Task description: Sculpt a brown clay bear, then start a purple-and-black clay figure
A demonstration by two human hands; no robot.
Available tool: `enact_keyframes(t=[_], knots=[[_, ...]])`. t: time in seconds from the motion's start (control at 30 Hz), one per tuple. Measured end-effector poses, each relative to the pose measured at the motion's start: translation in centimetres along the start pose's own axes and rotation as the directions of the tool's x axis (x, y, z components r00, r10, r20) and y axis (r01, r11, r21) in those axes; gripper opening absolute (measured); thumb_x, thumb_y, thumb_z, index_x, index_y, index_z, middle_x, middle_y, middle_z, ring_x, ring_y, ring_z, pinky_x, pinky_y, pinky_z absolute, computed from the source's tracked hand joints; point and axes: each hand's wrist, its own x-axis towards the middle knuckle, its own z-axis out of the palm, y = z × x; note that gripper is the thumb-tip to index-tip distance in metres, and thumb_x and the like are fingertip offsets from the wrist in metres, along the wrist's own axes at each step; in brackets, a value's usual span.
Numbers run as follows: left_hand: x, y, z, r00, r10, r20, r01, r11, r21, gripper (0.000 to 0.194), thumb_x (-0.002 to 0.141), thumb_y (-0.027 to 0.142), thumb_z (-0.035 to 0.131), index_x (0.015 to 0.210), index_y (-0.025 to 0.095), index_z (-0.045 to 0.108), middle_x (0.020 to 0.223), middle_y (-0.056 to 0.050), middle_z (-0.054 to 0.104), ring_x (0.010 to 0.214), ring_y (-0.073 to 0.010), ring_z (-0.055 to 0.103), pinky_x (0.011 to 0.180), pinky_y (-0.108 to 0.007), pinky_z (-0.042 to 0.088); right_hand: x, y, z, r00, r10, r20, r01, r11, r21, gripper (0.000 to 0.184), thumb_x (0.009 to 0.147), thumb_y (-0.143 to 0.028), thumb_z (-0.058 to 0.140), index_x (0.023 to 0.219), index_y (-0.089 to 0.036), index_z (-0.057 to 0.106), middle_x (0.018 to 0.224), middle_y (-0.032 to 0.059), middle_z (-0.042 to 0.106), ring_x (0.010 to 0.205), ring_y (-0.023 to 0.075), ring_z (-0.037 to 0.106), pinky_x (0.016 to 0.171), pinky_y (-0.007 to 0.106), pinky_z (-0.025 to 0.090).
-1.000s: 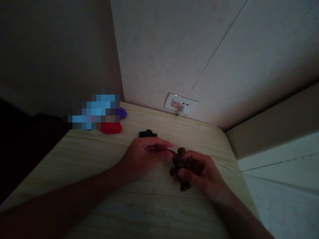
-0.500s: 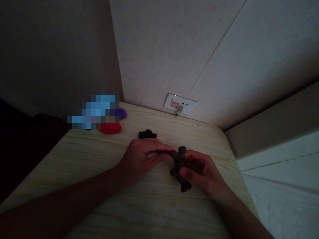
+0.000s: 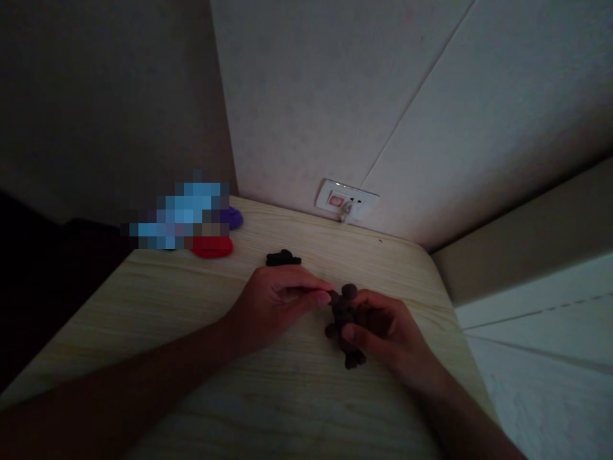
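Just right of center in the lower half of the frame, a brown figure [image 3: 345, 313] sits between two hands, its long axis running roughly top to bottom, round ears uppermost. The right hand [image 3: 400, 335], the nearer, clasps the body from the right, thumb across its front; the left hand [image 3: 272, 306], on the opposite side, has fingertips pinched together at the left-side ear, over a wood-grain table [image 3: 239, 396]
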Motion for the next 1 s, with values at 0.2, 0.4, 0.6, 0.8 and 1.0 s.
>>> enact_keyframes(t=[0.2,0.4,0.6,0.8,1.0], knots=[[-0.03,0.23,0.35,0.989,-0.146,0.004,0.145,0.983,-0.113,0.014,0.083,0.014,0.079,0.095,0.019,0.083,0.086,-0.002,0.084,0.075,-0.0131,0.078,0.070,-0.020,0.063,-0.02,-0.05,0.07,1.000,0.005,-0.007,-0.005,0.999,-0.038,0.020,0.082,-0.023,0.089,0.097,-0.019,0.075,0.091,0.0034,0.080,0.076,0.0108,0.075,0.062,0.015,0.060],[-0.06,0.06,0.43,0.991,-0.131,0.034,0.135,0.980,-0.147,0.013,0.080,0.019,0.083,0.093,0.018,0.083,0.091,-0.005,0.084,0.086,-0.0188,0.080,0.079,-0.028,0.066,-0.19,0.08,0.10,1.000,0.025,-0.010,-0.026,0.998,-0.061,0.023,0.082,-0.028,0.089,0.097,-0.020,0.073,0.087,0.0033,0.080,0.071,0.0139,0.073,0.054,0.020,0.061],[-0.01,0.07,0.50,0.982,-0.186,0.032,0.189,0.970,-0.150,0.016,0.078,0.017,0.084,0.094,0.018,0.083,0.092,-0.005,0.084,0.087,-0.0199,0.080,0.083,-0.031,0.066,-0.22,0.27,0.14,1.000,-0.004,-0.024,0.002,0.997,-0.079,0.024,0.086,-0.026,0.086,0.106,-0.023,0.072,0.095,0.0033,0.080,0.075,0.0129,0.074,0.058,0.020,0.062],[0.03,0.20,0.48,0.982,-0.188,0.033,0.191,0.964,-0.185,0.017,0.078,0.016,0.084,0.095,0.019,0.084,0.090,-0.004,0.084,0.085,-0.0182,0.080,0.079,-0.027,0.065,-0.25,-0.01,0.36,1.000,-0.003,-0.007,0.003,0.997,-0.081,0.023,0.085,-0.025,0.086,0.102,-0.023,0.072,0.092,0.0024,0.079,0.079,0.0137,0.075,0.059,0.019,0.063],[0.12,0.16,0.21,0.977,-0.210,0.037,0.213,0.959,-0.186,0.016,0.085,0.017,0.076,0.098,0.020,0.085,0.083,-0.004,0.083,0.074,-0.0157,0.078,0.071,-0.025,0.064,-0.24,-0.11,0.38,0.999,-0.041,-0.025,0.038,0.993,-0.108,0.021,0.086,-0.027,0.085,0.102,-0.021,0.072,0.096,0.0041,0.076,0.088,0.0188,0.078,0.061,0.023,0.064]])
